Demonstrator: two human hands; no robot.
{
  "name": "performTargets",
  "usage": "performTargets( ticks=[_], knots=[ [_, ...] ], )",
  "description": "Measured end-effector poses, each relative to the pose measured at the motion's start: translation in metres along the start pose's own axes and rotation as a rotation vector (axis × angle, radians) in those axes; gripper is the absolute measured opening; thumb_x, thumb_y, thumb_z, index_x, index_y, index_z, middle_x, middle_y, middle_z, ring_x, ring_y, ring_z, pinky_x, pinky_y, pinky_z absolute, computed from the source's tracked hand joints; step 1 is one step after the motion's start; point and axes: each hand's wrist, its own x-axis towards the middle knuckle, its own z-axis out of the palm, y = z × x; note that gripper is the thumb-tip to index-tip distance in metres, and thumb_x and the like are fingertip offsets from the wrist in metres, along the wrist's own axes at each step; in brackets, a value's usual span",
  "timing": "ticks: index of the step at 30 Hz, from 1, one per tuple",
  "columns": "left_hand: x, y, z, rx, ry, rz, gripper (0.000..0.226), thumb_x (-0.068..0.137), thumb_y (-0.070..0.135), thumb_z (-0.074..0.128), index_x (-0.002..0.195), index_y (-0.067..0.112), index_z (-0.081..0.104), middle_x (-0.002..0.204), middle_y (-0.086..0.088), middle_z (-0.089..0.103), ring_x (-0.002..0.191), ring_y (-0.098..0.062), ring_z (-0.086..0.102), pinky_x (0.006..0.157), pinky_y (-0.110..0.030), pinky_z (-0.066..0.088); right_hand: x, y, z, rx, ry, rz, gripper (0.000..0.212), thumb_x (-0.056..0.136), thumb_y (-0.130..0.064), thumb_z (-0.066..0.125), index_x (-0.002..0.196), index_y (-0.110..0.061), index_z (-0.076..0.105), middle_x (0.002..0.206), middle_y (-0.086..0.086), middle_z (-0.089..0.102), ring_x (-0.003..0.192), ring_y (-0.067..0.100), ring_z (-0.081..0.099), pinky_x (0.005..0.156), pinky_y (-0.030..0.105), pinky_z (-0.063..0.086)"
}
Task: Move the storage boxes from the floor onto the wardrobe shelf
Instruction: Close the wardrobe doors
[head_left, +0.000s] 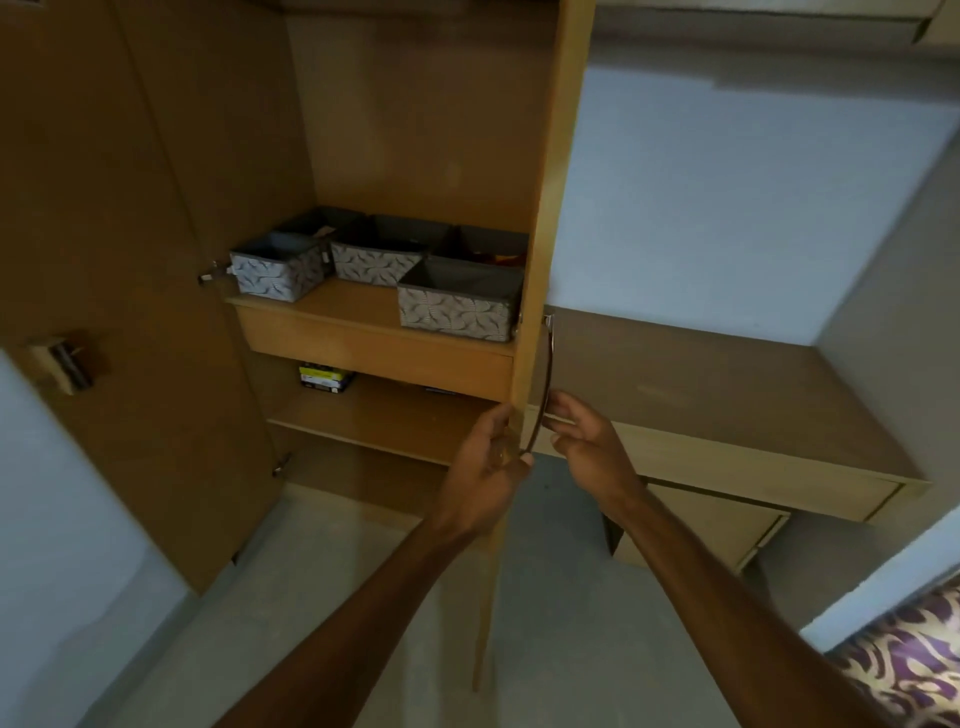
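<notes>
With left grip (493, 457) clasping the door (563, 156) edge and right grip (582, 441) slack by the handle (546, 374), shutting may pinch fingers or clip the box (460, 306) at the shelf (353, 312) lip.

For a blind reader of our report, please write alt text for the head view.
Grey patterned storage boxes stand on the wardrobe shelf. The left hand grips the edge of the wardrobe door; the right hand, fingers relaxed, is beside its handle.
</notes>
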Motion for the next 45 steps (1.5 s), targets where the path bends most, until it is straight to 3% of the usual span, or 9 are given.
performTargets(
  ticks=[7, 14, 18, 20, 22, 26, 33, 40, 45],
  knots=[
    [0.012, -0.021, -0.068, 0.003, 0.206, 0.009, 0.054, 0.092, -0.001, 0.056, 0.14, 0.02, 0.044, 0.117, 0.012, 0.059, 0.079, 0.015, 0.06, 0.062, -0.01, 0.05, 0.046, -0.004, 0.061, 0.011, -0.102, -0.058, 0.048, 0.085, 0.017, 0.049, 0.125, -0.01, 0.056, 0.107, -0.003, 0.066, 0.099, 0.006, 0.066, 0.081, 0.015, 0.051],
    [0.053, -0.043, -0.16, 0.083, 0.315, 0.011, 0.055, 0.094, 0.006, 0.046, 0.145, 0.023, 0.038, 0.13, 0.007, 0.053, 0.096, 0.007, 0.059, 0.076, -0.011, 0.053, 0.103, -0.026, 0.149, -0.001, -0.136, -0.079, 0.041, 0.089, 0.006, 0.053, 0.119, -0.021, 0.061, 0.104, -0.006, 0.069, 0.105, 0.013, 0.066, 0.097, 0.028, 0.049],
    [0.085, -0.056, -0.211, 0.19, 0.259, -0.028, 0.067, 0.091, -0.005, 0.047, 0.15, 0.02, 0.029, 0.127, -0.002, 0.036, 0.094, 0.003, 0.043, 0.062, 0.002, 0.041, 0.135, -0.037, 0.195, 0.006, -0.157, -0.112, 0.045, 0.092, 0.007, 0.049, 0.129, -0.017, 0.055, 0.113, -0.007, 0.065, 0.111, 0.008, 0.061, 0.101, 0.023, 0.043],
    [0.107, -0.062, -0.238, 0.24, 0.194, -0.018, 0.072, 0.088, 0.001, 0.047, 0.152, 0.026, 0.025, 0.132, -0.005, 0.039, 0.101, 0.001, 0.038, 0.083, -0.004, 0.04, 0.153, -0.043, 0.217, -0.002, -0.162, -0.12, 0.051, 0.092, 0.009, 0.046, 0.126, -0.028, 0.052, 0.109, -0.017, 0.062, 0.108, 0.003, 0.058, 0.099, 0.018, 0.041],
    [0.132, -0.073, -0.265, 0.22, 0.122, -0.005, 0.071, 0.084, 0.016, 0.053, 0.148, 0.039, 0.03, 0.134, -0.004, 0.047, 0.12, -0.009, 0.043, 0.103, -0.035, 0.043, 0.175, -0.048, 0.237, -0.016, -0.166, -0.13, 0.055, 0.091, 0.011, 0.043, 0.127, -0.03, 0.051, 0.11, -0.017, 0.061, 0.11, 0.002, 0.056, 0.097, 0.013, 0.039],
    [0.182, -0.095, -0.305, 0.153, 0.089, -0.025, 0.056, 0.071, 0.034, 0.056, 0.119, 0.062, 0.05, 0.126, -0.007, 0.054, 0.121, -0.03, 0.051, 0.1, -0.054, 0.045, 0.215, -0.052, 0.265, -0.04, -0.161, -0.128, 0.058, 0.087, 0.016, 0.039, 0.131, -0.02, 0.052, 0.116, -0.008, 0.061, 0.114, 0.005, 0.056, 0.092, 0.006, 0.04],
    [0.243, -0.078, -0.342, -0.004, 0.084, -0.027, 0.024, 0.103, 0.028, 0.042, 0.112, 0.044, 0.057, 0.12, 0.007, 0.063, 0.111, -0.005, 0.06, 0.093, -0.025, 0.048, 0.298, -0.041, 0.3, -0.058, -0.041, -0.124, 0.051, 0.086, 0.009, 0.046, 0.13, -0.013, 0.059, 0.118, 0.0, 0.068, 0.113, 0.013, 0.063, 0.105, 0.037, 0.046],
    [0.323, -0.101, -0.374, -0.061, 0.025, -0.016, 0.039, 0.105, 0.037, 0.025, 0.127, 0.024, 0.055, 0.114, 0.019, 0.062, 0.096, 0.018, 0.058, 0.072, -0.003, 0.044, 0.37, -0.039, 0.316, -0.013, 0.05, -0.155, 0.046, 0.089, 0.007, 0.051, 0.122, -0.023, 0.062, 0.11, -0.013, 0.068, 0.103, -0.006, 0.063, 0.095, 0.013, 0.046],
    [0.378, -0.103, -0.385, -0.066, 0.03, -0.013, 0.042, 0.105, 0.038, 0.023, 0.107, 0.027, 0.063, 0.104, 0.012, 0.066, 0.085, 0.014, 0.063, 0.069, -0.01, 0.048, 0.418, -0.033, 0.32, -0.029, 0.116, -0.17, 0.039, 0.091, 0.001, 0.054, 0.123, -0.018, 0.063, 0.11, -0.01, 0.069, 0.1, -0.007, 0.063, 0.089, 0.008, 0.045]
  ],
)
